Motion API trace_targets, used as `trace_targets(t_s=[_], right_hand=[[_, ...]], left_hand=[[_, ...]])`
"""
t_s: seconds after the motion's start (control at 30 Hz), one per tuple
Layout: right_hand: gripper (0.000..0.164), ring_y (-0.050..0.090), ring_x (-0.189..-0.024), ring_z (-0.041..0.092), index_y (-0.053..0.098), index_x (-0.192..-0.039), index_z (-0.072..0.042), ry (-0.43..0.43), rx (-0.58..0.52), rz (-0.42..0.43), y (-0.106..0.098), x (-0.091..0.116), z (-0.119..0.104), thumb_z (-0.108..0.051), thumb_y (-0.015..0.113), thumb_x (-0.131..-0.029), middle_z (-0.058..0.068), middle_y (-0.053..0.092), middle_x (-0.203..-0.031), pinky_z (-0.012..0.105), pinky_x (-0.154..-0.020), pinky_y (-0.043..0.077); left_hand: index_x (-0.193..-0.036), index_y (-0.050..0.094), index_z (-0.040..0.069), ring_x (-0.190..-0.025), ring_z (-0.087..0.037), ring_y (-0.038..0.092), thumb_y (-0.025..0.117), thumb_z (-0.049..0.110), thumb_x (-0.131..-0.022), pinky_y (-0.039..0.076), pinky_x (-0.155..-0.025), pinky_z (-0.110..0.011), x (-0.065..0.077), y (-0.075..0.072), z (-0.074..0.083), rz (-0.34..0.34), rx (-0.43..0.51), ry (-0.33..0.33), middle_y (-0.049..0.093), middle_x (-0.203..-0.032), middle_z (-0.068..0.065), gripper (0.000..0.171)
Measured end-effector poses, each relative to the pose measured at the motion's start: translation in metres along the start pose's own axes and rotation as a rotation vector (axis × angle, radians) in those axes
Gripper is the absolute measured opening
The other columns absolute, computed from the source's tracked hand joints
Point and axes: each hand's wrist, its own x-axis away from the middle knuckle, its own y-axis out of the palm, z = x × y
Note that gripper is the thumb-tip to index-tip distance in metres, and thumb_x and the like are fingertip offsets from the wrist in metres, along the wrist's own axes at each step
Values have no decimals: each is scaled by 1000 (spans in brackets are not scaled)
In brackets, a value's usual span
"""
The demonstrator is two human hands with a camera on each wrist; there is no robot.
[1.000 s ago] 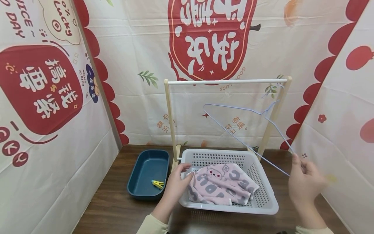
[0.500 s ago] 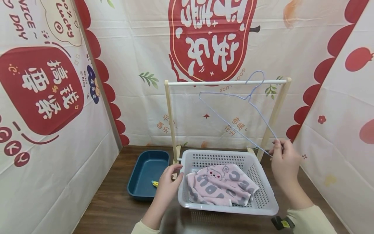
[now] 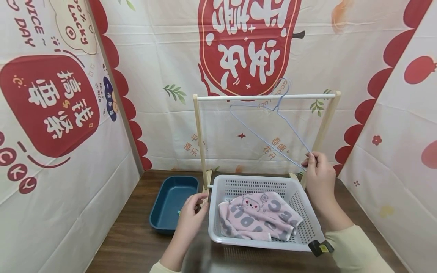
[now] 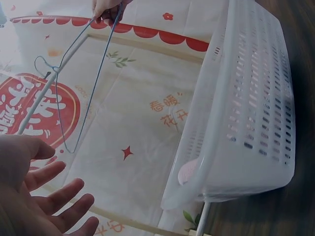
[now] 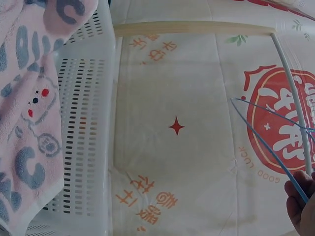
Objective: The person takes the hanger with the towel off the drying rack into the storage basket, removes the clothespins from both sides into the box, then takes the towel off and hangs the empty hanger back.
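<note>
In the head view my right hand (image 3: 320, 178) pinches one lower corner of a thin blue wire clothes hanger (image 3: 276, 109). The hanger tilts, its hook up at the white rail (image 3: 239, 98) of a wooden-sided rack; whether the hook bears on the rail I cannot tell. My left hand (image 3: 189, 218) is by the left rim of a white perforated basket (image 3: 266, 244). In the left wrist view the fingers (image 4: 61, 196) of that hand are spread and relaxed, holding nothing. A pink fluffy cloth (image 3: 256, 216) with grey letters and a cartoon face lies crumpled in the basket.
A dark blue tray (image 3: 155, 212) stands left of the basket on the brown wooden table (image 3: 119, 242). Inside it a small clothes peg (image 3: 179, 213) is mostly hidden by my left hand. Printed cloth walls (image 3: 170, 144) close in the back and sides.
My right hand has carried the hanger left and forward, its hook rising to the rail. My left hand has drawn slightly left, from over the basket's edge to beside it.
</note>
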Motion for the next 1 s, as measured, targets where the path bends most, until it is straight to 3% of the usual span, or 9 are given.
trace_targets(t_s=[0.23,0.4,0.7,1.0], right_hand=[[28,54,-81,23,53,-100,1,51,-8,-80,3,-4,-1,-22,36,-97,13,60,-89,30,-65,35],[26,50,-79,27,53,-99,4,25,-6,-92,5,-3,2,-16,37,-96,17,58,-91,34,-65,32],[20,46,-83,34,53,-98,7,-16,1,-72,9,2,15,-9,43,-93,21,55,-90,43,-72,32],[21,45,-98,40,54,-106,6,-36,38,-52,8,1,17,-6,50,-89,23,55,-103,51,-85,27]], left_hand=[[-106,61,18,-96,-15,52,60,19,-85,43,-86,-39,-1,-6,-4,37,-51,-2,56,-103,5,21],[-105,61,17,-97,-15,52,60,19,-85,43,-84,-38,0,-9,-5,39,-67,-15,56,-103,4,21],[-107,61,16,-97,-13,52,60,19,-85,42,-83,-38,0,-12,-8,47,-77,-8,56,-104,4,22],[-110,59,18,-100,-14,52,60,22,-86,43,-85,-38,0,-17,-11,51,-114,-32,56,-107,5,25]])
